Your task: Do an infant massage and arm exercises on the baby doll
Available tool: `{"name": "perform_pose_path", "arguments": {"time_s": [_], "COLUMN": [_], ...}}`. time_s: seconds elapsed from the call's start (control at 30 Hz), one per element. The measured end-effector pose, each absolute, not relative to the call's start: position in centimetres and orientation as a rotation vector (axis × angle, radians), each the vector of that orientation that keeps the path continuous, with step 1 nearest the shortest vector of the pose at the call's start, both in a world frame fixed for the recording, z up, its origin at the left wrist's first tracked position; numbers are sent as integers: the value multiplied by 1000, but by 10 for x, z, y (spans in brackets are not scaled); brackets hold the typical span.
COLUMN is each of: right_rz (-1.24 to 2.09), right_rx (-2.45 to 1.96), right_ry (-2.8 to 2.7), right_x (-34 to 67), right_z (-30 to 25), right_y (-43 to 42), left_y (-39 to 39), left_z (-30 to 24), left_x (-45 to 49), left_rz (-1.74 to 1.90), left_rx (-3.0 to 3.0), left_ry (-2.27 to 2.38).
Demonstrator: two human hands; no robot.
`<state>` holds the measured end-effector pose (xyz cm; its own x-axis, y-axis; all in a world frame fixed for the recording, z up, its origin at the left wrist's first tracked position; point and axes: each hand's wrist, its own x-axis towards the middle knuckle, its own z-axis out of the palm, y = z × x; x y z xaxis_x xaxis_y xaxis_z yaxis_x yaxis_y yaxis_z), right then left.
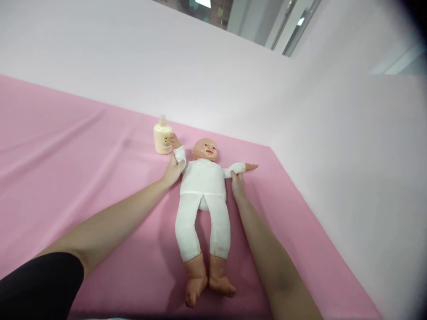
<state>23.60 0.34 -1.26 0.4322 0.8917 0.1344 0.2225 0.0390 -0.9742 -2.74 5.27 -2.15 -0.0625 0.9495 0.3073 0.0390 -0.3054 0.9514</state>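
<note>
arms of a white-bodied baby doll (203, 178) with a smooth, bald head and bare feet were met by both bare hands in the head view. the doll was laid face up on a smooth-looking pink sheet (110, 186), its head toward a plain white wall (133, 66) and its feet toward the person. its bent arm was held by the left hand (172, 171), the thumb and fingers being narrowed about the white cloth near the elbow. its outstretched arm was touched from below by the right hand (238, 186); whether the fingers were closed around it could not be told.

a rounded, pale yellow bottle (163, 138) with a clear cap was stood upright just beside the doll's raised fist; whether the two were touching could not be made out. it was judged that the bottle could be knocked over if the bent arm were swung outward. the doll could also be tugged askew if its arms were pulled unevenly, and the outstretched arm could be dropped if it was supported by fingertips alone.

the sheet was marked by long creases on the left and was bordered by white at the back and right. above the wall, an opening or glass panel (247, 22) was seen, crossed by a metallic-looking rail (293, 26). the person's left arm was covered by a black sleeve (43, 284).
</note>
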Motion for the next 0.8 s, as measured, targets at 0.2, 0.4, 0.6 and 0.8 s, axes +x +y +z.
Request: {"name": "perform_pose_path", "arguments": {"time_s": [0.2,0.4,0.6,0.8], "right_rz": [635,583,558,632], "right_rx": [-1366,-1228,-1229,-1353], "right_ry": [-1165,-1392,-1402,-1166], "right_x": [232,226,226,229], "right_z": [-13,-15,-15,-15], "right_y": [4,5,3,4], "left_y": [48,44,45,43], "left_z": [-16,-11,-12,-10], "left_x": [-28,-28,-27,-27], "left_rz": [1427,1286,1296,1364], "left_rx": [1594,1983,1930,1647], "left_ry": [1163,1140,1107,1141]}}
